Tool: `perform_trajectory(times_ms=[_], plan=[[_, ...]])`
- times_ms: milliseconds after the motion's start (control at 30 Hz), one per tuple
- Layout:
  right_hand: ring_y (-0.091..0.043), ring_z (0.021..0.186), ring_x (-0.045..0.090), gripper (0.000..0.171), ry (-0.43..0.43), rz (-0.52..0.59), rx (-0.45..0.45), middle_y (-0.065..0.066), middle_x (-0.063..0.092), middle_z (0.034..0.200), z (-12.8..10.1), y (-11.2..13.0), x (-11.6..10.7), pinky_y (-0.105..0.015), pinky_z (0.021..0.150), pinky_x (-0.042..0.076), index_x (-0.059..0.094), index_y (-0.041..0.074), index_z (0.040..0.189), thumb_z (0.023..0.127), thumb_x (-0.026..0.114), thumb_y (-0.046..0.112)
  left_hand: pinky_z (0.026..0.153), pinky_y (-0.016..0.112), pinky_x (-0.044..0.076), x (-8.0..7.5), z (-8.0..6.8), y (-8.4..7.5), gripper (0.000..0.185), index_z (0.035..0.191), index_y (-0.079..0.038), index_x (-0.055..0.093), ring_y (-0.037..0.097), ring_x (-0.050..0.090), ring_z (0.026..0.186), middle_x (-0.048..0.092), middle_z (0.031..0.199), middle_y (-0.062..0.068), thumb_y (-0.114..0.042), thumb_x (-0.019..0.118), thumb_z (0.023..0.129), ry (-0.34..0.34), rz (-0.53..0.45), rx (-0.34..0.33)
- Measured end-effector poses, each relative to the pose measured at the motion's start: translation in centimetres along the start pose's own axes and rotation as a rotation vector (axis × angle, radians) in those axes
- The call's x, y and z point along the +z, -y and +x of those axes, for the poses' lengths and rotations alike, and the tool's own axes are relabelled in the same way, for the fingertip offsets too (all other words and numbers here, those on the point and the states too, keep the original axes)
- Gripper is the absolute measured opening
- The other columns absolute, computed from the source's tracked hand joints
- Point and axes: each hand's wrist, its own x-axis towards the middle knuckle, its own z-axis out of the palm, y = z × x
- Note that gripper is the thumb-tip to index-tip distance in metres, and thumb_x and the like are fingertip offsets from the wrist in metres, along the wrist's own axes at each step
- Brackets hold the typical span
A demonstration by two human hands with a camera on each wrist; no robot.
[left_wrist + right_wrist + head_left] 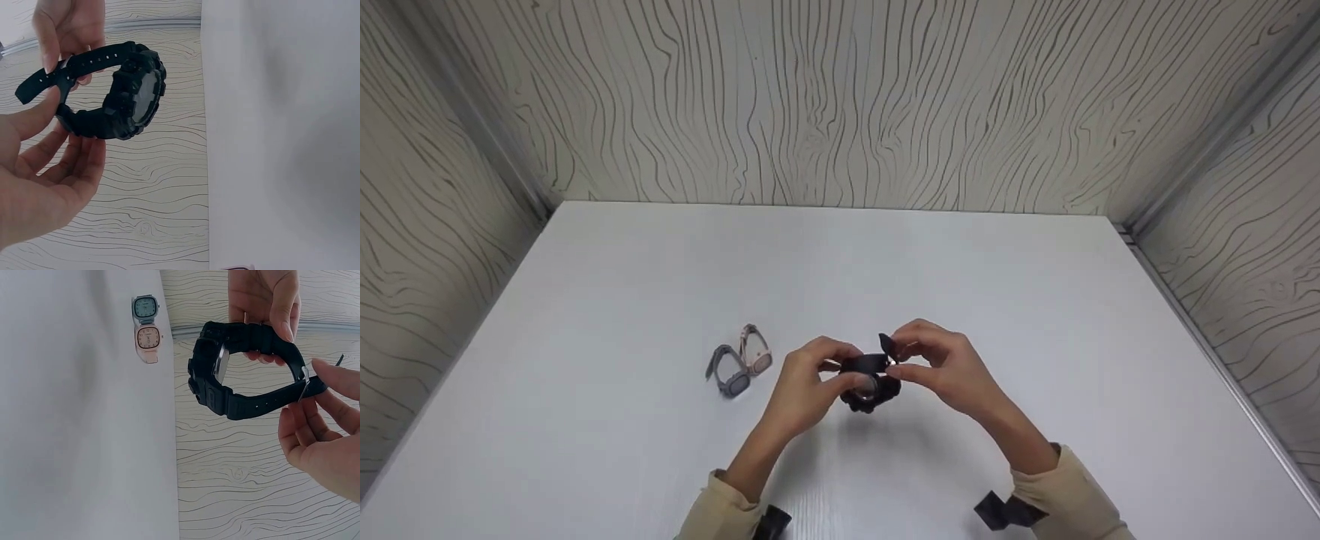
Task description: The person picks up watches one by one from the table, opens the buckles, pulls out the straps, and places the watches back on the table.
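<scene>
A black wristwatch point(868, 399) with a chunky case is held up above the table, its strap forming a loop. My left hand point(802, 386) grips one side of the strap between thumb and fingers. On the other side, my right hand point(952, 367) pinches the strap close to the buckle. The right wrist view shows the metal buckle point(304, 382) with the strap passing through it. In the left wrist view the strap's free end point(34, 87), with its row of holes, sticks out beyond the buckle.
Left of the hands, a grey-blue watch point(733, 384) and a pink watch point(761, 361) stand side by side on the white table point(622, 300). Wood-patterned panels point(825, 105) enclose the table at the back and sides.
</scene>
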Motion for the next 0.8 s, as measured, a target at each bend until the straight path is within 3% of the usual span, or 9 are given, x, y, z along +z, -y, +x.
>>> perform_trajectory(times_ms=[200, 400, 800], plan=[[-0.021, 0.085, 0.059, 0.022, -0.008, 0.007, 0.019, -0.017, 0.057, 0.094, -0.04, 0.08, -0.05, -0.031, 0.08, 0.05, 0.061, -0.004, 0.1, 0.079, 0.067, -0.002, 0.081, 0.027, 0.05, -0.03, 0.1, -0.07, 0.021, 0.097, -0.001, 0.065, 0.019, 0.06, 0.09, 0.061, 0.093, 0.005, -0.01, 0.071, 0.078, -0.004, 0.017, 0.008], [-0.026, 0.086, 0.058, 0.026, -0.016, 0.016, 0.016, -0.01, 0.059, 0.096, -0.12, 0.2, -0.22, -0.03, 0.081, 0.05, 0.061, -0.004, 0.105, 0.08, 0.067, -0.002, 0.079, 0.027, 0.051, -0.07, 0.11, -0.1, 0.02, 0.097, 0.0, 0.065, 0.02, 0.06, 0.089, 0.062, 0.092, 0.006, -0.011, 0.07, 0.08, -0.001, 0.023, 0.048], [-0.026, 0.089, 0.06, 0.025, -0.031, 0.073, 0.11, -0.019, 0.057, 0.095, -0.31, -0.04, -0.65, -0.036, 0.081, 0.05, 0.058, -0.006, 0.1, 0.079, 0.069, 0.0, 0.079, 0.027, 0.05, -0.16, 0.1, -0.35, 0.019, 0.096, -0.002, 0.066, 0.017, 0.059, 0.088, 0.062, 0.091, 0.004, -0.01, 0.071, 0.079, -0.002, 0.044, 0.014]])
